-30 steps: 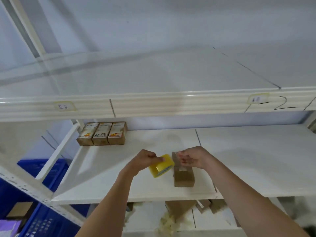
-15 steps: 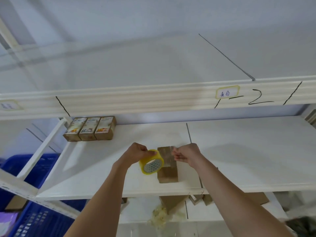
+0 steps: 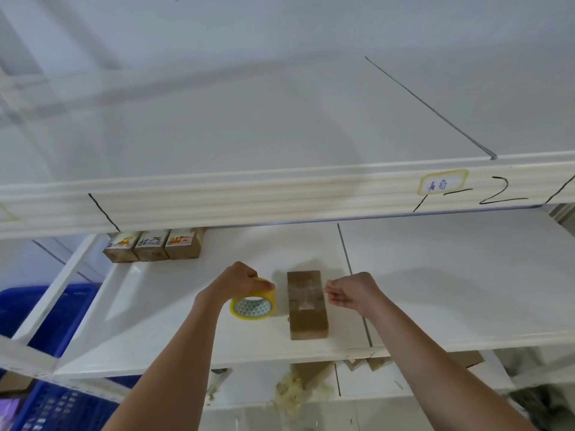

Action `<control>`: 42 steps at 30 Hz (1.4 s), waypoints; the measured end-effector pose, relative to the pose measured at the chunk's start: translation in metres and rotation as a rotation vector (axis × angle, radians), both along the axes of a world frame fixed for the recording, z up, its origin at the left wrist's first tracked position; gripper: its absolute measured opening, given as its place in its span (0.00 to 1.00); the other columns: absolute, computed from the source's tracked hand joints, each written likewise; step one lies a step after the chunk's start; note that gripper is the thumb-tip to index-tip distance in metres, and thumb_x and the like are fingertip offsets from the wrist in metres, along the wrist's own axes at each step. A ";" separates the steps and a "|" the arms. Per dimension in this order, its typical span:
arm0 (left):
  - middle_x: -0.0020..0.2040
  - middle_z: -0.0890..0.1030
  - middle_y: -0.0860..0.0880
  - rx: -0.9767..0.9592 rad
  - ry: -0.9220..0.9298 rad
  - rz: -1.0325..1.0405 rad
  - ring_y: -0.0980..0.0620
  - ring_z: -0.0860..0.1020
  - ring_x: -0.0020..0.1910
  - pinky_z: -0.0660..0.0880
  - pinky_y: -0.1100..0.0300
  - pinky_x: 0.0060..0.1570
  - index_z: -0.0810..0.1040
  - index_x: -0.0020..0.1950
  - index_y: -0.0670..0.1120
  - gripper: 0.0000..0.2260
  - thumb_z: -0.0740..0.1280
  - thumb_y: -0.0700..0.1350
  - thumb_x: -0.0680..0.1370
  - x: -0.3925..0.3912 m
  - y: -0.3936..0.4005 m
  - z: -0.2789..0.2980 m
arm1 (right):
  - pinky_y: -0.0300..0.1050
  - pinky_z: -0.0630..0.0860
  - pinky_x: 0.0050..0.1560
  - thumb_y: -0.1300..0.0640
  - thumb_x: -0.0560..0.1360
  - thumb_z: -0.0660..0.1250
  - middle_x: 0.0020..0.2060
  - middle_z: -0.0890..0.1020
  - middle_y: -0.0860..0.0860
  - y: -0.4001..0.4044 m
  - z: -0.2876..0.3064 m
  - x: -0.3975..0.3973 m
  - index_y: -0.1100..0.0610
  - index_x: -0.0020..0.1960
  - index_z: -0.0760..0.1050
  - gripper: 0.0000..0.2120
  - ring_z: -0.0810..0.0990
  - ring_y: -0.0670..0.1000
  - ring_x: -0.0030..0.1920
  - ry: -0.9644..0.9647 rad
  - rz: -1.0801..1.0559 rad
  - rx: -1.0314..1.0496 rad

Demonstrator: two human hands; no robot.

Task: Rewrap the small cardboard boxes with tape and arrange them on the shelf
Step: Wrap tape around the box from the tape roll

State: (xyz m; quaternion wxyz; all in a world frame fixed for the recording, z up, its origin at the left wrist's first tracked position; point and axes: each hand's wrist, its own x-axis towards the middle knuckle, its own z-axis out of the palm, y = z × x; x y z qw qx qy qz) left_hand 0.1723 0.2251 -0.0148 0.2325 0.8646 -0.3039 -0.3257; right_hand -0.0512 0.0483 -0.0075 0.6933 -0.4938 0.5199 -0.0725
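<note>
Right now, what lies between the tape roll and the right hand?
In the head view, the brown cardboard box lies flat on the shelf between the yellow tape roll, held by the left hand, and the right hand.

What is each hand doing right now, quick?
Left hand: grips the yellow roll of clear packing tape.
Right hand: fingers curled beside the brown cardboard box; whether it pinches a tape end cannot be told.
</note>
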 end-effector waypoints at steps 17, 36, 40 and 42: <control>0.42 0.81 0.51 0.267 -0.302 -0.109 0.50 0.81 0.42 0.76 0.59 0.41 0.81 0.50 0.48 0.31 0.71 0.73 0.63 -0.015 -0.023 -0.003 | 0.53 0.85 0.46 0.63 0.74 0.76 0.40 0.87 0.58 0.007 -0.024 -0.009 0.67 0.48 0.81 0.07 0.87 0.57 0.45 0.117 -0.068 0.003; 0.39 0.80 0.51 0.288 -0.315 -0.094 0.51 0.80 0.40 0.73 0.61 0.39 0.81 0.47 0.49 0.25 0.71 0.68 0.65 -0.016 -0.021 -0.011 | 0.50 0.85 0.44 0.63 0.75 0.74 0.40 0.86 0.60 0.006 -0.040 -0.003 0.67 0.45 0.82 0.06 0.85 0.55 0.40 0.158 -0.098 0.005; 0.40 0.81 0.51 0.292 -0.331 -0.101 0.51 0.81 0.40 0.74 0.61 0.40 0.82 0.48 0.48 0.25 0.70 0.68 0.66 -0.014 -0.023 -0.010 | 0.53 0.85 0.49 0.64 0.76 0.74 0.40 0.86 0.60 0.006 -0.041 0.000 0.67 0.45 0.82 0.05 0.86 0.56 0.42 0.162 -0.117 -0.008; 0.42 0.82 0.51 0.298 -0.341 -0.104 0.51 0.81 0.41 0.75 0.61 0.42 0.81 0.49 0.48 0.26 0.70 0.68 0.66 -0.013 -0.024 -0.011 | 0.53 0.85 0.48 0.64 0.76 0.73 0.39 0.86 0.60 0.007 -0.042 0.000 0.67 0.44 0.82 0.05 0.86 0.56 0.42 0.172 -0.123 -0.010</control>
